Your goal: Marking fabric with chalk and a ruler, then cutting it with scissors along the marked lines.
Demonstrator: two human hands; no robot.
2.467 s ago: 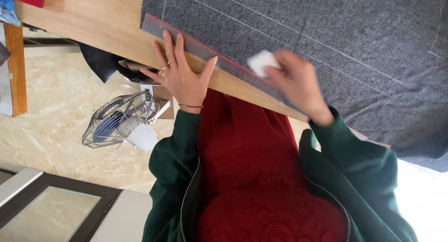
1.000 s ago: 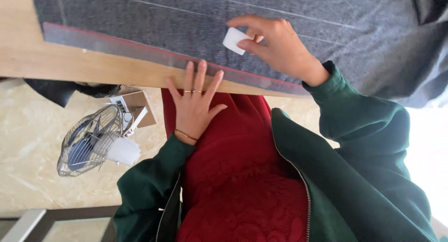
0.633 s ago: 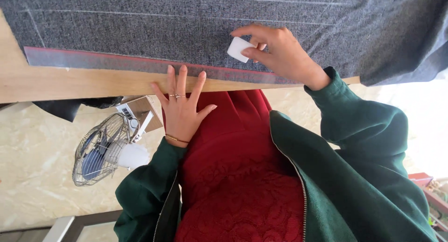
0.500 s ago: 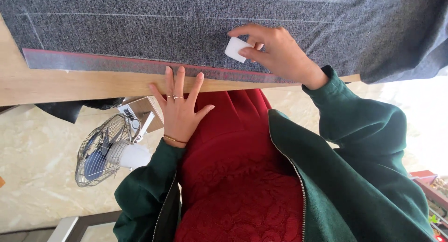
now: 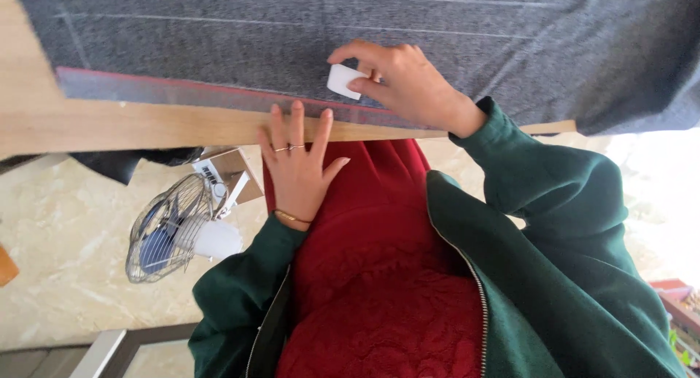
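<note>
Head view: white chalk block (image 5: pixel 345 80) pinched in right hand (image 5: pixel 408 86), pressed on grey cloth (image 5: pixel 306 35) near ruler (image 5: pixel 182 94). Left hand (image 5: pixel 295 163) spread flat at table edge (image 5: pixel 146 126). Chalk lines already marked above; edge line judged unfinished.

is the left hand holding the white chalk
No, the right hand pinches the chalk on the grey cloth; the left hand lies flat at the table edge.
</note>
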